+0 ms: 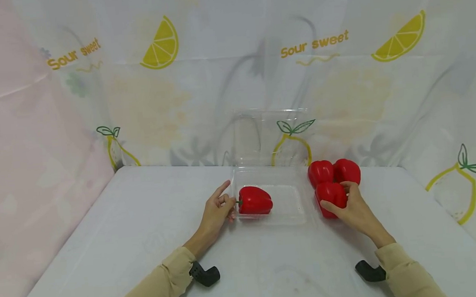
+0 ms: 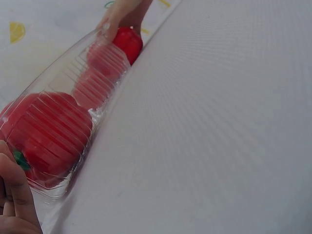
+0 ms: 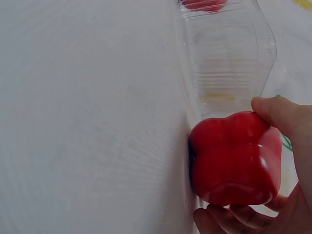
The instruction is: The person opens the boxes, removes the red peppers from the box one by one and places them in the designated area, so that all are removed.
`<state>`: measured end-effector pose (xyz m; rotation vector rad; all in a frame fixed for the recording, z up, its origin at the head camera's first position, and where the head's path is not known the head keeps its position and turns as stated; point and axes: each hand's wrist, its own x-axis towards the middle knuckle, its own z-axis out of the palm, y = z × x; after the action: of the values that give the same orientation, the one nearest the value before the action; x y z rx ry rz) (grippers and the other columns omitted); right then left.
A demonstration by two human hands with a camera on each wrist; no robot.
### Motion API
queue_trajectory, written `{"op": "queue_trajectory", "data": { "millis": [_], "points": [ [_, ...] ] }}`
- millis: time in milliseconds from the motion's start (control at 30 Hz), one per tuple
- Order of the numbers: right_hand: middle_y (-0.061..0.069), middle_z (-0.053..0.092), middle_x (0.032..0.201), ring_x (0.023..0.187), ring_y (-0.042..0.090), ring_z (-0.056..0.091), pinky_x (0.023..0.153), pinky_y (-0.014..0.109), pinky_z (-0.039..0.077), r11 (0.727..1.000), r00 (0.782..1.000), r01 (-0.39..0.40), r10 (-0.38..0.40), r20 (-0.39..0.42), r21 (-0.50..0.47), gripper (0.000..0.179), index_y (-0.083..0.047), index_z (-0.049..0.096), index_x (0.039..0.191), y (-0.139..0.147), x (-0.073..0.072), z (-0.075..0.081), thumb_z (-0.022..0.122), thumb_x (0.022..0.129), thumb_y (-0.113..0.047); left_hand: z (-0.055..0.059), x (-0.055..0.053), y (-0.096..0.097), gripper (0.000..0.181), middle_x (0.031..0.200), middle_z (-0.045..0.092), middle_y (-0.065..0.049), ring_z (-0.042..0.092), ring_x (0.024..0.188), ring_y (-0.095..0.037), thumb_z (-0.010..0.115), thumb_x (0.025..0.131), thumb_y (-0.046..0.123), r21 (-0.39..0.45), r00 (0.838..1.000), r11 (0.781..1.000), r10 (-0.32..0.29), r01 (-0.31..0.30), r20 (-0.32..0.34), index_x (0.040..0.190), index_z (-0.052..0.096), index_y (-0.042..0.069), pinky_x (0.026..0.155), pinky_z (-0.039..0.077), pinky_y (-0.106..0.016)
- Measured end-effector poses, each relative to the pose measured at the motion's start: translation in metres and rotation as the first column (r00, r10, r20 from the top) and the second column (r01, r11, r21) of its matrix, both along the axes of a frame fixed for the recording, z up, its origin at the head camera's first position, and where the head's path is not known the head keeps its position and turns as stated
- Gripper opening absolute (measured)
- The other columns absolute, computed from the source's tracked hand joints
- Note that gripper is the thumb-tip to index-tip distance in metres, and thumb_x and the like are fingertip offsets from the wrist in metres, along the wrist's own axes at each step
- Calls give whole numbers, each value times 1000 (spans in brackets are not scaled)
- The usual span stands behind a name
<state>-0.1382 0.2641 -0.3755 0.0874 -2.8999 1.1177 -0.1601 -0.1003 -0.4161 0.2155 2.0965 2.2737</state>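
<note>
A clear plastic clamshell container (image 1: 286, 218) stands on the table with its lid (image 1: 258, 138) raised at the back. One red bell pepper (image 1: 255, 200) lies on its side in the left part, its green stem (image 2: 21, 160) pointing left. My left hand (image 1: 216, 212) holds the container's left rim beside that stem, index finger stretched out along the edge. To the right of the container, my right hand (image 1: 356, 209) grips another red bell pepper (image 3: 236, 161), thumb on one side and fingers round the other. Two more red bell peppers (image 1: 321, 173) (image 1: 347, 171) sit just behind it.
A white cloth covers the table (image 1: 151, 210). Behind it hangs a curtain (image 1: 216, 76) printed with lemons, and a pink cloth (image 1: 27, 158) hangs at the left. Black wrist devices (image 1: 205, 275) show at both sleeves.
</note>
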Motion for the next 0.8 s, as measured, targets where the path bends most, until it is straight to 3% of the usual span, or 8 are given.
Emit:
{"op": "queue_trajectory", "data": {
  "millis": [200, 267, 500, 667, 800],
  "points": [
    [26, 32, 131, 119, 43, 36, 83, 53, 53, 1000, 1000, -10, 10, 4, -3, 89, 2, 14, 138, -1, 0, -2, 69, 82, -41, 0, 1, 0, 56, 68, 48, 3, 48, 52, -7, 56, 94, 9, 6, 1000, 1000, -6, 6, 0, 145, 35, 17, 51, 48, -17],
    [26, 32, 131, 119, 43, 36, 84, 54, 53, 1000, 1000, -12, 12, 3, -1, 89, 1, 14, 138, -1, 0, -3, 68, 82, -42, 7, 4, 0, 57, 67, 48, 2, 49, 52, -8, 55, 93, 8, 17, 1000, 1000, -19, 19, 16, 146, 34, 15, 51, 49, -17],
    [26, 32, 132, 120, 43, 36, 86, 55, 51, 1000, 1000, -27, 27, 0, 1, 87, 1, 12, 140, 0, 0, -5, 63, 86, -44, 11, 6, 0, 59, 67, 47, 2, 49, 52, -8, 54, 93, 5, 32, 999, 999, -33, 32, 34, 147, 32, 13, 50, 48, -18],
    [26, 32, 131, 120, 43, 36, 87, 56, 50, 1000, 1000, -25, 25, -7, 12, 86, 1, 11, 141, 0, 0, -3, 59, 87, -46, 26, 13, -1, 60, 68, 47, 1, 49, 52, -8, 53, 94, 4, 20, 997, 999, -51, 50, 49, 148, 28, 9, 52, 49, -18],
    [26, 32, 132, 121, 43, 35, 86, 55, 51, 1000, 1000, -21, 21, 6, 16, 87, 0, 10, 142, -1, -1, -1, 59, 87, -47, 28, 14, -1, 60, 68, 47, 1, 48, 53, -8, 53, 94, 5, 6, 997, 999, -45, 45, 55, 148, 28, 9, 53, 49, -18]
  ]
}}
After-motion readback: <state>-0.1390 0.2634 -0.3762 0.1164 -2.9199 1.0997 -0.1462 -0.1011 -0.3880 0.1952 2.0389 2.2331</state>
